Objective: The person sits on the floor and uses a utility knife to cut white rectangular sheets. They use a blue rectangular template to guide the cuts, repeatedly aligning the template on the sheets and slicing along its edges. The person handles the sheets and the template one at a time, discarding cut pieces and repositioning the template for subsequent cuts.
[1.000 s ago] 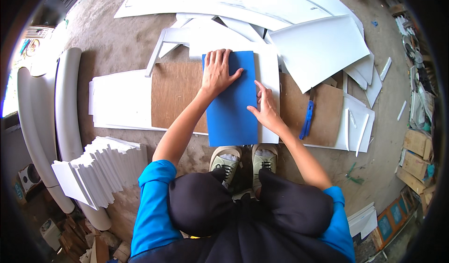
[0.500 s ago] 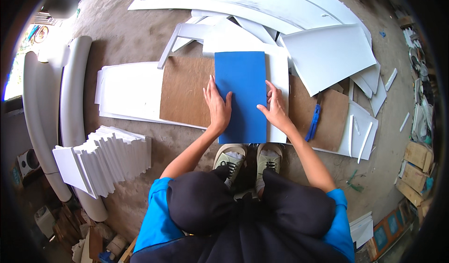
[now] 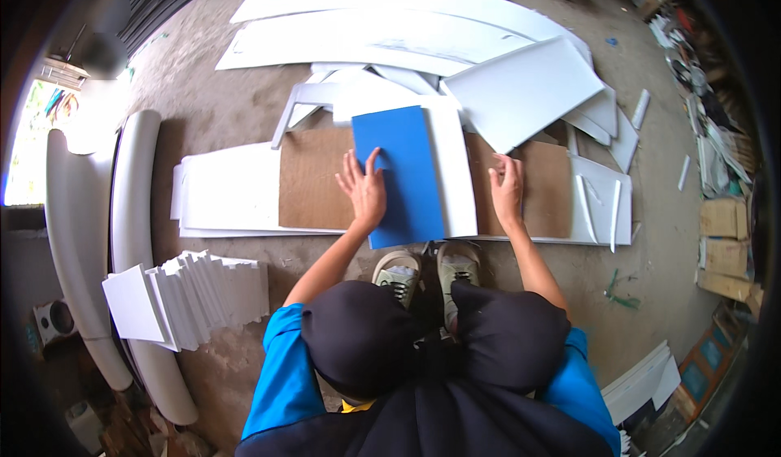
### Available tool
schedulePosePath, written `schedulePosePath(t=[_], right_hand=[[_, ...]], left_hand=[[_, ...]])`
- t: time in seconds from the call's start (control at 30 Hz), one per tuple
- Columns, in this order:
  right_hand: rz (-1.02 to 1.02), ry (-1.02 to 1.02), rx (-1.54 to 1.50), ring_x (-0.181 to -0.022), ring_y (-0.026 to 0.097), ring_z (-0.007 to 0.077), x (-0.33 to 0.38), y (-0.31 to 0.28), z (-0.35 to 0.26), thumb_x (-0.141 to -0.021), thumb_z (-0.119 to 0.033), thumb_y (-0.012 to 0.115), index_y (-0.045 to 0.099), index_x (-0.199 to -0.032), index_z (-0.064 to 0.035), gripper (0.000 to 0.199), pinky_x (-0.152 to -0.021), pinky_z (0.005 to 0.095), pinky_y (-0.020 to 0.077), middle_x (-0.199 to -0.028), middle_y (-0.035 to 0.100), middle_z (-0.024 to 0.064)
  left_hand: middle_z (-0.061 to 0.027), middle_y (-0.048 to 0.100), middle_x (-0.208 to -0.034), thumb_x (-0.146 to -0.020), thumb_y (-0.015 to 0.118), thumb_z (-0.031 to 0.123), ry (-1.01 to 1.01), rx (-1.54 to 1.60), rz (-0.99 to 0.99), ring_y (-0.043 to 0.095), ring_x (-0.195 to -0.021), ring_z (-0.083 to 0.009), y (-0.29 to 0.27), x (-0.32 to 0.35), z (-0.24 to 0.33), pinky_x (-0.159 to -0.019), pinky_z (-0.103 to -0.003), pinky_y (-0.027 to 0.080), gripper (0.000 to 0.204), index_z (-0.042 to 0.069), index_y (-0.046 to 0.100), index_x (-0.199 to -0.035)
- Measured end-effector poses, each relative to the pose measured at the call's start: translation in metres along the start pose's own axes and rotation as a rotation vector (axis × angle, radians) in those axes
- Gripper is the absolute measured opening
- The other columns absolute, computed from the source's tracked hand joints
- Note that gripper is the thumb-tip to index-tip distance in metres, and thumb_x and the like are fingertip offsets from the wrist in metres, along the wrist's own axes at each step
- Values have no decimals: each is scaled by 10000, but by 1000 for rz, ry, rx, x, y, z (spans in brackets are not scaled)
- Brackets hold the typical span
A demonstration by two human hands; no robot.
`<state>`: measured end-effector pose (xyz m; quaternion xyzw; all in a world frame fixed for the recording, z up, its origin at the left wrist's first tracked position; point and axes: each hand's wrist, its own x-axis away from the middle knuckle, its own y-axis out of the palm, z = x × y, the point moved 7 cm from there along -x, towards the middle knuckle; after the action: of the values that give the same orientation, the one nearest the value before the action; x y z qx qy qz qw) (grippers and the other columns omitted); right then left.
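A blue rectangular sheet (image 3: 407, 180) lies slightly tilted over a white panel (image 3: 453, 172) in front of my feet. My left hand (image 3: 366, 193) is open, its fingers spread across the sheet's left edge and the brown board (image 3: 313, 176) beside it. Off to the right, my right hand (image 3: 508, 187) is over the other brown board (image 3: 549, 189), with its fingers bent together. It covers the spot where a blue-handled tool lay; whatever is in its fingers is hidden.
White sheets (image 3: 529, 91) overlap behind the boards, with narrow white strips (image 3: 615, 213) at right. A row of upright white pieces (image 3: 195, 298) stands at left, next to long white rolls (image 3: 134, 205). Green string (image 3: 622, 290) lies on the floor.
My right hand has left the blue sheet and moved right onto the brown board, where the blue-handled tool no longer shows. The blue sheet has tilted slightly; my left hand stays at its edge.
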<state>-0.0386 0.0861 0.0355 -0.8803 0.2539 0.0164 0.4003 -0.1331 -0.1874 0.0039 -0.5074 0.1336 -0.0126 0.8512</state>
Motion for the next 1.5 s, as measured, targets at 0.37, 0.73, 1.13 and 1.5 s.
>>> schedulePosePath(t=[0.37, 0.73, 1.13, 1.5], right_hand=[[-140, 435, 22, -951, 488, 317, 38, -22, 103, -685, -99, 667, 347, -1201, -13, 613, -809, 393, 402, -1012, 492, 209], [-497, 104, -808, -629, 538, 100, -20, -118, -173, -900, -167, 461, 525, -1008, -32, 184, -590, 232, 445, -719, 547, 27], [-503, 148, -708, -348, 391, 56, -9, -95, -211, -852, -422, 510, 549, -682, -25, 434, -342, 211, 283, -444, 416, -22], [-293, 29, -588, -325, 351, 42, -18, -98, -215, -888, -352, 473, 528, -667, -35, 391, -328, 210, 271, -418, 390, -32]], left_hand=[[-185, 271, -1336, -848, 515, 322, 182, 100, -194, 223, -1267, -327, -61, -44, 78, -1017, -508, 161, 527, 84, 331, -1281], [-131, 440, -1245, -873, 439, 470, -277, 1141, -811, 406, -1155, -238, -167, -24, 191, -942, -365, 324, 581, 50, 376, -1269], [-45, 622, -758, -827, 603, 202, 57, 1083, -309, 526, -691, -74, -210, -42, 181, -674, -234, 432, 230, -23, 610, -875], [-68, 611, -755, -843, 579, 207, -2, 1112, -257, 529, -706, -94, -201, -50, 177, -653, -235, 426, 263, -50, 589, -898]])
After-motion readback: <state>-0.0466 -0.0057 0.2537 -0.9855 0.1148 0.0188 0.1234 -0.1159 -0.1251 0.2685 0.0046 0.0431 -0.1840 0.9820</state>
